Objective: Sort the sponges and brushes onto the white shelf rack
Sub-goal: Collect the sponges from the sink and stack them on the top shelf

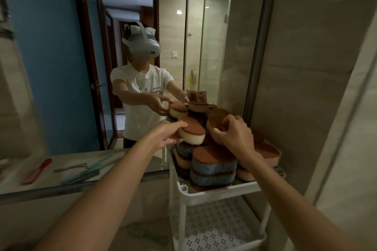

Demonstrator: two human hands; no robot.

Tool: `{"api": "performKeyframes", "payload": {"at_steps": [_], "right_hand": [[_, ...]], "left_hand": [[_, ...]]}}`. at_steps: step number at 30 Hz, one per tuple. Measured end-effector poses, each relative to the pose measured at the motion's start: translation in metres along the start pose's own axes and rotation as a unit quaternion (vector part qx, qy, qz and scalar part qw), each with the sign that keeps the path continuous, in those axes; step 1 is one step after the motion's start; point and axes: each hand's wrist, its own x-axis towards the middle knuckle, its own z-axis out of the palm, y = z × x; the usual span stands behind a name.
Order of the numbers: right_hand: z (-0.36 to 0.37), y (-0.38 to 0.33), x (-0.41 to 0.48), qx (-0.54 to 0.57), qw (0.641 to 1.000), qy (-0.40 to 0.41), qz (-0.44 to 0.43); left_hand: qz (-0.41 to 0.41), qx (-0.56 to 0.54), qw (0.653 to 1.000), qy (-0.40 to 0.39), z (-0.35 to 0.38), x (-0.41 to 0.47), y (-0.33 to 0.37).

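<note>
The sponge [191, 133] you hold has a rough, matt brown scouring face over soft pale foam; the blue sponges [214, 166] below look porous and speckled. The white shelf rack [220, 190] is smooth plastic with perforated trays. The wall tiles [306, 87] shine glossy.

Left hand [167, 134] pinches a yellow sponge [192, 133] by its end, right hand [232, 134] is curled over a brown-topped sponge [216, 122] atop the pile. Blue sponges [214, 167] are stacked on the white shelf rack [220, 190] top tier, mirror [61, 67] right behind.
</note>
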Motion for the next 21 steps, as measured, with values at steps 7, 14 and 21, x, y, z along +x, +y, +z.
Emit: {"api": "performKeyframes", "payload": {"at_steps": [7, 14, 21], "right_hand": [[0.001, 0.001, 0.002, 0.021, 1.000, 0.005, 0.012], [0.005, -0.009, 0.008, 0.030, 0.999, 0.025, -0.006], [0.018, -0.011, 0.014, 0.015, 1.000, -0.010, -0.013]], "left_hand": [[-0.001, 0.049, 0.999, 0.022, -0.005, 0.005, -0.005], [-0.012, 0.071, 0.997, 0.036, -0.002, 0.007, -0.013], [-0.019, 0.072, 0.997, 0.038, 0.006, 0.008, -0.020]]}}
